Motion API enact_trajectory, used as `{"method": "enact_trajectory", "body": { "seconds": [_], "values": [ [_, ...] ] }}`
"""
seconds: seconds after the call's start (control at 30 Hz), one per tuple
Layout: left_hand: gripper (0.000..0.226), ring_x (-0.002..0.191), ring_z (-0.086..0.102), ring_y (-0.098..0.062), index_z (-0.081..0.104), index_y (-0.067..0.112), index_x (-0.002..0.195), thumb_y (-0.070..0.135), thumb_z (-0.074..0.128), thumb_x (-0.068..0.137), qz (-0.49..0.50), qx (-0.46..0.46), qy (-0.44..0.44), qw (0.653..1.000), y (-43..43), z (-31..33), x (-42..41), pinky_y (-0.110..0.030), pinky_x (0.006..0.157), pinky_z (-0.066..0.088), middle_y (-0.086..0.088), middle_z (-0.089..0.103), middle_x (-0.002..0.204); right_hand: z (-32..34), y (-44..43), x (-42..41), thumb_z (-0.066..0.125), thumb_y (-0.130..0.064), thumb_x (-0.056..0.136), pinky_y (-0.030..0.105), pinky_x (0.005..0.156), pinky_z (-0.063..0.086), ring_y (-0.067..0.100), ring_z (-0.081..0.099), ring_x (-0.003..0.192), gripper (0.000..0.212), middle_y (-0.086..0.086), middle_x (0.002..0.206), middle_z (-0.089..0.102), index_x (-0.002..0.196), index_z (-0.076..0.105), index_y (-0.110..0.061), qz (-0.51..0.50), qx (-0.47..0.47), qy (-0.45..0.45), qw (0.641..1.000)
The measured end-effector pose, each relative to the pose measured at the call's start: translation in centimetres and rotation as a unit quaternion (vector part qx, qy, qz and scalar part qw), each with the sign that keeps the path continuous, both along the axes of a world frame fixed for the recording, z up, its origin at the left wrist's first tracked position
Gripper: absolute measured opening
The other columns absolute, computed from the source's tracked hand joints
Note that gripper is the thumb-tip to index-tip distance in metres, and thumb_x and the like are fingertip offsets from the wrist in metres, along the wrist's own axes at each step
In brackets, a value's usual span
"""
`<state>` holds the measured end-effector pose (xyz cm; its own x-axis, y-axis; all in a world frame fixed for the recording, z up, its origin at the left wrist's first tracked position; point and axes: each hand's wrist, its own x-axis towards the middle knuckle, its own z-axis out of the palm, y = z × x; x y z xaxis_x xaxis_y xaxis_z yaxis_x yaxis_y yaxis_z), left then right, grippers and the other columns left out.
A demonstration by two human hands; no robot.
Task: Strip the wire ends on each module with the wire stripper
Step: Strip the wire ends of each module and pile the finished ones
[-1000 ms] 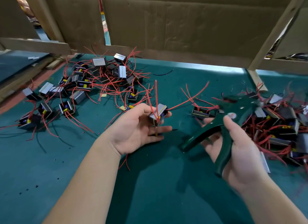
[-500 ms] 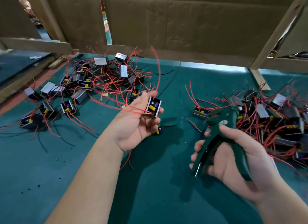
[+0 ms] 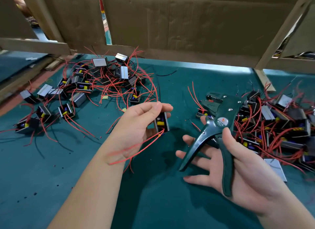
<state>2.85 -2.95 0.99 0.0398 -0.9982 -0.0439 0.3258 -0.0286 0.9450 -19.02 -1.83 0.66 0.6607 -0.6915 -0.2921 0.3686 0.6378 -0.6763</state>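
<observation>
- Fingers [image 3: 164,108] and thumb of the left hand [image 3: 136,126] pinch a small module [image 3: 162,122] by its sides and hold it above the middle of the desk [image 3: 51,177], its yellow part facing the camera.
- Red wires [image 3: 136,148] run from the bottom of that module down and left across the left wrist; they are blurred, so their ends cannot be made out.
- On the right hand [image 3: 243,174] the thumb curls over one handle of the green wire stripper [image 3: 219,116], which lies in the palm, while the fingers [image 3: 192,160] stretch out almost straight beneath the other handle.
- The stripper's handles are spread apart, its head points away from the person, and it is clear of the module.
- A heap of modules [image 3: 102,78] with tangled red wires lies toward the far left corner of the desk.
- A second heap [image 3: 281,126] lies along the right edge, just behind the stripper.
- A flat grey plate [image 3: 276,169] lies at that heap's near side.
- A cardboard wall [image 3: 187,24] stands along the far edge.
</observation>
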Motion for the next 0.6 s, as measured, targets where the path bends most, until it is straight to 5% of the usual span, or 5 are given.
{"method": "enact_trajectory", "body": {
  "seconds": [0.13,0.3,0.47,0.6],
  "values": [
    [0.027,0.095,0.063,-0.015,0.071,0.017,0.099,0.028,0.052,0.084,0.024,-0.050,-0.012,0.998,0.0,0.1,-0.4,-0.026,0.073,0.053,-0.002,0.074,0.095,-0.1,0.0,-0.1,0.054,-0.048,0.088,0.066,0.100,0.032,0.045,0.051,0.123,0.048,0.015,0.124,0.062,0.135,0.052,-0.038,-0.004,-0.006,-0.049,0.999],
    [0.023,0.085,0.068,-0.015,0.054,0.016,0.104,0.020,0.056,0.081,0.060,-0.066,0.017,0.996,-0.3,0.2,-0.8,-0.029,0.069,0.052,-0.005,0.075,0.086,-0.2,-0.3,0.8,0.057,-0.025,0.080,0.051,0.074,0.057,0.044,0.067,0.083,0.049,0.017,0.094,0.067,0.126,0.058,-0.007,-0.064,-0.017,-0.012,0.998],
    [0.006,0.085,0.071,-0.019,0.053,0.009,0.097,0.006,0.052,0.092,0.077,-0.104,0.038,0.991,-0.3,0.0,-0.9,-0.023,0.070,0.054,-0.008,0.075,0.087,-0.8,-1.3,0.6,0.052,-0.009,0.080,0.047,0.072,0.058,0.047,0.067,0.093,0.027,0.022,0.113,0.068,0.105,0.058,-0.001,-0.132,-0.047,0.030,0.990],
    [0.013,0.090,0.070,-0.018,0.053,0.006,0.087,0.013,0.060,0.080,0.073,-0.179,-0.037,0.980,0.2,0.2,-1.3,-0.021,0.081,0.051,-0.005,0.073,0.088,-1.0,-2.6,0.3,0.047,-0.002,0.091,0.046,0.075,0.058,0.044,0.067,0.095,0.025,0.017,0.115,0.068,0.115,0.053,0.002,-0.222,-0.086,0.083,0.968]
  ]
}}
